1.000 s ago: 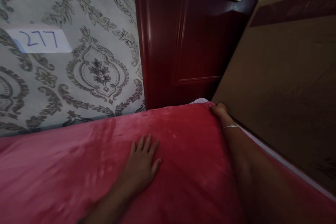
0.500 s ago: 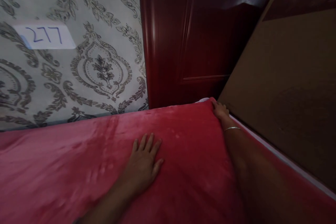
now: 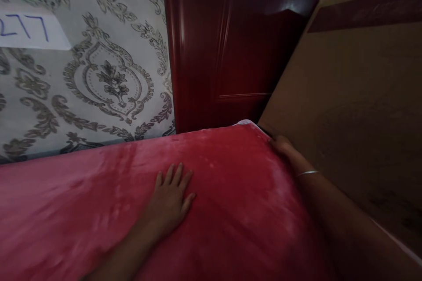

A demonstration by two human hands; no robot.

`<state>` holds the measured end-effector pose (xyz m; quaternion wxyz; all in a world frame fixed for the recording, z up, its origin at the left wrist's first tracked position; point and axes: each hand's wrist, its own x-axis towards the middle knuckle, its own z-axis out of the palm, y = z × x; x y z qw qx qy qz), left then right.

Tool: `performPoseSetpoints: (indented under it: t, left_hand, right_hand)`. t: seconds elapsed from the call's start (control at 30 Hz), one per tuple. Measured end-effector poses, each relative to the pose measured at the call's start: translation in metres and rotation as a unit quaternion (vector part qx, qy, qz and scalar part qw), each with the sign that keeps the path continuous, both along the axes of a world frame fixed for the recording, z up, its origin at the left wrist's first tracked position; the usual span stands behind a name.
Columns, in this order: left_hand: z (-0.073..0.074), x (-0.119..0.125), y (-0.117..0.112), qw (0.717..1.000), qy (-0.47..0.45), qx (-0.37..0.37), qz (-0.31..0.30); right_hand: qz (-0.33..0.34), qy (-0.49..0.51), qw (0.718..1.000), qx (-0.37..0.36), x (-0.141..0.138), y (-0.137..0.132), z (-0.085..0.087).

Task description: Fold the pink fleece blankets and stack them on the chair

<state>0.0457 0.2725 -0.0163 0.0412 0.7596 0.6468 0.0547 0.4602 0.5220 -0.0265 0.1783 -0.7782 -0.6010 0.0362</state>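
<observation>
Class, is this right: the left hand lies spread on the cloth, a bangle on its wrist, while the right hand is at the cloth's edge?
No: the head view shows the bangle on the wrist of the right hand, not the left hand, which does lie spread on the cloth, with the right hand at the cloth's edge.

A person's bare left hand (image 3: 169,199) lies palm down, fingers slightly spread and thumb angled outward, the left forearm (image 3: 128,243) slanting in from below. The bare right arm (image 3: 336,213) stretches farther forward, its shadowed right hand (image 3: 284,145) showing fingers too dim to read.
</observation>
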Motion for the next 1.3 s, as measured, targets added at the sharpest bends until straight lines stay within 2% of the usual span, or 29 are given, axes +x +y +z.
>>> performPoseSetpoints:
  t: [0.17,0.23,0.33,0.43,0.53,0.67,0.9,1.0,1.2,1.3]
  left_hand:
    - [-0.001,-0.004,0.000,0.999,-0.015,0.022,-0.018]
    - [0.000,-0.004,-0.002,0.999,-0.020,0.035,-0.031]
    - [0.004,-0.002,-0.003,0.998,-0.029,0.005,-0.050]
    - [0.009,0.001,-0.004,0.998,-0.037,-0.030,-0.049]
    - [0.012,0.005,-0.004,0.997,-0.041,-0.042,-0.043]
    - [0.013,0.006,-0.004,0.997,-0.036,-0.045,-0.043]
    - [0.014,0.004,0.000,0.998,-0.010,-0.031,-0.049]
    - [0.014,0.005,0.005,0.999,0.021,-0.018,-0.045]
    - [0.005,0.003,0.016,0.997,0.035,0.005,-0.063]
    - [0.002,0.001,0.019,0.997,0.034,0.019,-0.067]
  right_hand:
    - [-0.038,-0.034,0.998,-0.037,-0.005,-0.020,-0.004]
    - [-0.041,-0.041,0.997,-0.045,-0.010,-0.021,-0.001]
    - [-0.044,-0.045,0.996,-0.064,-0.013,-0.025,0.007]
    - [-0.055,-0.048,0.993,-0.089,-0.004,-0.040,0.011]
    - [-0.046,-0.063,0.991,-0.108,0.015,-0.065,0.006]
    - [-0.004,-0.088,0.994,-0.060,0.030,-0.092,-0.002]
    - [-0.059,-0.080,0.991,-0.085,-0.002,-0.111,0.018]
    - [-0.071,-0.074,0.991,-0.087,0.007,-0.134,0.020]
    - [-0.119,-0.081,0.985,-0.097,0.043,-0.201,0.015]
    - [-0.130,-0.087,0.984,-0.088,0.044,-0.214,0.017]
